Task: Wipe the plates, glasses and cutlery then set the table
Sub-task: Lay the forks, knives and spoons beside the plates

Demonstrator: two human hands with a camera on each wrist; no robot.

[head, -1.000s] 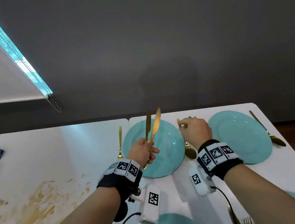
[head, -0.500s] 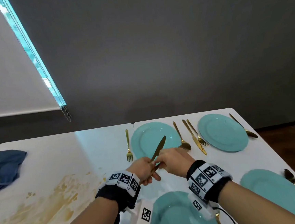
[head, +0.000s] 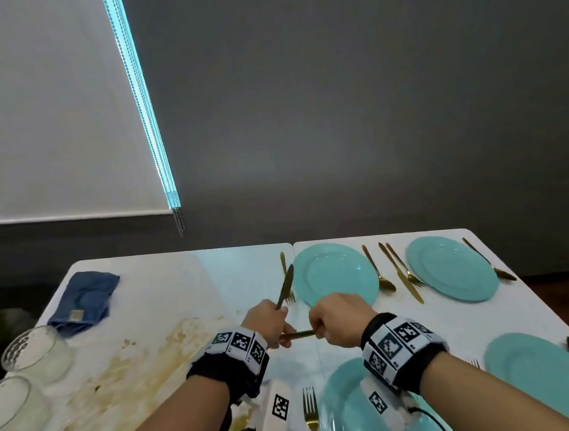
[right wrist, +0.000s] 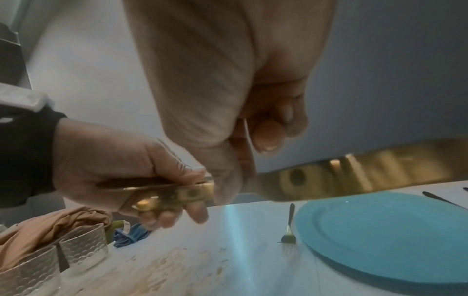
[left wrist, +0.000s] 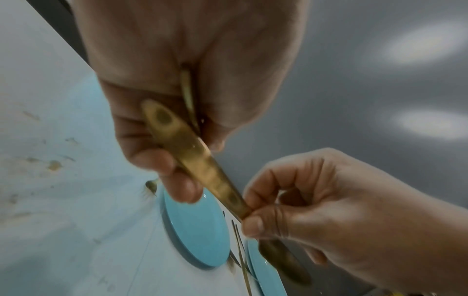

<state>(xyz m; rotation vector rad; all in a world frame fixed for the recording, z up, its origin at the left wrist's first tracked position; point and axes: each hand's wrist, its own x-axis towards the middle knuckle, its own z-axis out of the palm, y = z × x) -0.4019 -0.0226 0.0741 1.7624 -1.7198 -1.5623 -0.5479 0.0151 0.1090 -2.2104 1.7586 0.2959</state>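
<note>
My left hand [head: 268, 323] grips two gold knives over the white table [head: 179, 286]. One knife [head: 285, 285] points up and away, its blade over the far fork [head: 285, 273]. The second knife [head: 297, 334] lies crosswise between my hands, and my right hand [head: 333, 321] pinches it. In the left wrist view this knife [left wrist: 192, 152] runs from my left fingers [left wrist: 162, 164] down to the right thumb and forefinger. In the right wrist view its blade [right wrist: 354, 174] passes under my right hand. Teal plates sit far left [head: 333, 274], far right [head: 453, 269], near me [head: 348, 412] and near right [head: 544, 374].
A spoon [head: 379, 275], a knife [head: 401, 273] and a fork [head: 406, 266] lie between the far plates. Another fork [head: 310, 409] lies left of the near plate. A blue cloth [head: 84, 298] and textured glasses [head: 36, 347] stand at the left, beside a yellowish stain [head: 134, 366].
My right hand left the far place setting and came back to my left hand, taking hold of one knife. Both hands drew toward me, and the view now takes in the near plates.
</note>
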